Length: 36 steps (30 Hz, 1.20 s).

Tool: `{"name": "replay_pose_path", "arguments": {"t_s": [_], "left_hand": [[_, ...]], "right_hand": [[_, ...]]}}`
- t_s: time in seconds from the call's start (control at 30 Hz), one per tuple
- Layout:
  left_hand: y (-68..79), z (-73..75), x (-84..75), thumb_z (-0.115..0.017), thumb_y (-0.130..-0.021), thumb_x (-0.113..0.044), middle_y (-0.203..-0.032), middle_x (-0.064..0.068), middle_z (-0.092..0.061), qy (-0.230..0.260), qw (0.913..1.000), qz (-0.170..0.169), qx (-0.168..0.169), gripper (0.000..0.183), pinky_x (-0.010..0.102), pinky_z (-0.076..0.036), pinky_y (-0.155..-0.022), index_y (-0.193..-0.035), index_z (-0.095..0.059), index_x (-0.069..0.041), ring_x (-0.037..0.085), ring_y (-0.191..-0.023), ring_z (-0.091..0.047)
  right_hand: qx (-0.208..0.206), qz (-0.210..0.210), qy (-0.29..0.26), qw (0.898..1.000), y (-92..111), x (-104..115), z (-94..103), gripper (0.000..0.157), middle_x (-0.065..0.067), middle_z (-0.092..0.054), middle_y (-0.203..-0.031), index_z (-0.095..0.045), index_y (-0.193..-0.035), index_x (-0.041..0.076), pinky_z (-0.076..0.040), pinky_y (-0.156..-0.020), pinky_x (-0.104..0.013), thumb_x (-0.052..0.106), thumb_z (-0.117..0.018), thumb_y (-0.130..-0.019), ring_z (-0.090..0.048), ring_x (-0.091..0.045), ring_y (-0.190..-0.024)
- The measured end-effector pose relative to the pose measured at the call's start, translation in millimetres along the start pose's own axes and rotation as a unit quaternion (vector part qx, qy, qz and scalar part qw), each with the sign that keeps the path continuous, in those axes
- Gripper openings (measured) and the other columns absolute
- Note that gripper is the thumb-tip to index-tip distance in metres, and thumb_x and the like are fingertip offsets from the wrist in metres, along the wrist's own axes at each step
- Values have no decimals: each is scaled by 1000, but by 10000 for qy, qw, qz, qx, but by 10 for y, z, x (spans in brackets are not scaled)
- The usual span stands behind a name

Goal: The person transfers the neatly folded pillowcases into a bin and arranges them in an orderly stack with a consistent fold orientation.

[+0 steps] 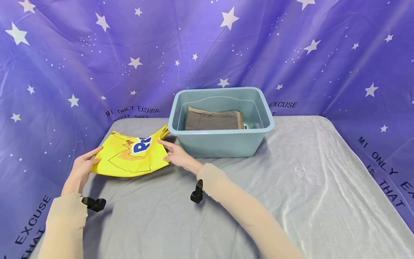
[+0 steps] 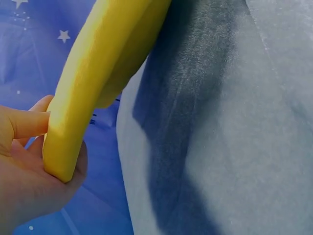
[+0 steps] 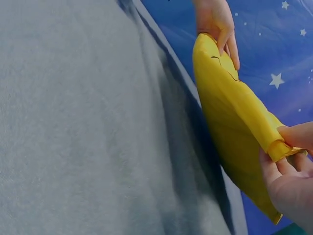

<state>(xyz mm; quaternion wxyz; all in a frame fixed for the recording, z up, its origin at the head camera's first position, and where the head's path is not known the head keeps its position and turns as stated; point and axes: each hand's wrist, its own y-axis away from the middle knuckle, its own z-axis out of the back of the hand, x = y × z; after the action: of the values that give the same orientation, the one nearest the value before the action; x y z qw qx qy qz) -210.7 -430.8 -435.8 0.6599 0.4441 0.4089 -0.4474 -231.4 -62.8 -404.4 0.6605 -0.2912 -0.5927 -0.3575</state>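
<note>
A folded bright yellow cloth (image 1: 126, 158) with blue lettering and an orange print hangs between both hands at the left of the table. At its left edge, my left hand (image 1: 81, 167) grips the folded layers between thumb and fingers. My right hand (image 1: 178, 155) pinches the right edge, close to the bin. The left wrist view shows the cloth's thick rounded fold (image 2: 80, 103) inside the left hand (image 2: 29, 181). In the right wrist view, the right hand (image 3: 293, 188) has its thumb over the folded corner (image 3: 278, 148). A bunched end points toward the bin.
A blue-grey plastic bin (image 1: 223, 144) stands at the back centre. Inside it lies a folded grey-brown cloth (image 1: 211, 120) with tan edges. Grey velvety fabric (image 1: 307, 187) covers the table. A purple star-printed curtain (image 1: 194, 43) hangs behind and along the sides.
</note>
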Motion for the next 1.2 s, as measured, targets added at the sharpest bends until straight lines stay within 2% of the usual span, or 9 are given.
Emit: {"name": "replay_pose_path", "arguments": {"t_s": [0.13, 0.23, 0.37, 0.47, 0.7, 0.87, 1.0, 1.13, 1.2], "left_hand": [[-56, 94, 141, -58, -86, -17, -137, -16, -31, 383, 9993, 26, -40, 46, 8, -41, -75, -125, -47, -36, -4, -108, -35], [-127, 182, 259, -60, -85, -17, -135, -14, -33, 623, 9980, -109, 7, 48, 9, -44, -71, -127, -46, -33, -4, -104, -40], [-167, 275, 348, -63, -82, -16, -133, -12, -37, 974, 9947, -324, 11, 51, 12, -46, -69, -128, -47, -28, -4, -99, -46], [-167, 323, 379, -67, -78, -15, -134, -11, -38, 1279, 9908, -428, -49, 54, 13, -47, -69, -128, -48, -25, -4, -97, -50], [-222, 442, 428, -69, -76, -13, -135, -9, -38, 1653, 9850, -493, -19, 57, 18, -49, -69, -128, -48, -22, 0, -97, -54], [-55, 421, 212, -65, -79, -6, -132, -13, -42, 1749, 9822, -685, 85, 52, 19, -50, -69, -127, -50, -20, -1, -104, -50], [208, 337, -99, -59, -82, -1, -130, -15, -43, 1960, 9758, -905, 338, 46, 22, -50, -67, -124, -52, -19, 1, -106, -49], [221, 352, -178, -56, -83, 3, -128, -11, -47, 2135, 9687, -1198, 419, 46, 23, -51, -69, -125, -52, -14, 4, -106, -51], [235, 330, -226, -55, -82, 7, -127, -6, -49, 2274, 9651, -1261, 297, 47, 24, -51, -69, -125, -51, -11, 8, -105, -53]], "right_hand": [[123, -38, 98, 9999, 32, 74, 2, 67, 7, -29, -142, -34, -137, 25, -41, -89, -27, -10, -51, -82, -27, -5, -126], [208, 12, 171, 9996, 56, 117, 7, 67, 8, -28, -142, -34, -137, 25, -35, -96, -24, -10, -51, -82, -25, -7, -128], [368, 165, 122, 9991, 94, 184, 15, 67, 5, -27, -142, -34, -137, 23, -45, -77, -24, -11, -50, -82, -34, -9, -123], [508, 240, 46, 9984, 136, 269, 21, 67, 2, -25, -143, -34, -137, 22, -41, -58, -25, -11, -50, -82, -44, -12, -113], [899, 469, 83, 9948, 211, 452, 74, 68, 1, -22, -145, -29, -139, 19, -42, -58, -18, -11, -49, -82, -52, -15, -106], [1046, 786, 292, 9910, 246, 543, 123, 67, 4, -25, -144, -29, -139, 19, -38, -52, -20, -10, -49, -82, -52, -11, -102], [1122, 1190, 409, 9857, 286, 622, 175, 65, 6, -27, -142, -29, -139, 17, -45, -74, -19, -9, -49, -82, -38, -7, -120], [1208, 1332, 367, 9830, 352, 731, 249, 64, 6, -27, -142, -30, -139, 15, -45, -83, -23, -9, -50, -83, -33, -9, -125], [1224, 1251, 311, 9841, 382, 785, 288, 64, 7, -28, -142, -31, -139, 17, -47, -81, -24, -9, -50, -83, -40, -11, -120]]}}
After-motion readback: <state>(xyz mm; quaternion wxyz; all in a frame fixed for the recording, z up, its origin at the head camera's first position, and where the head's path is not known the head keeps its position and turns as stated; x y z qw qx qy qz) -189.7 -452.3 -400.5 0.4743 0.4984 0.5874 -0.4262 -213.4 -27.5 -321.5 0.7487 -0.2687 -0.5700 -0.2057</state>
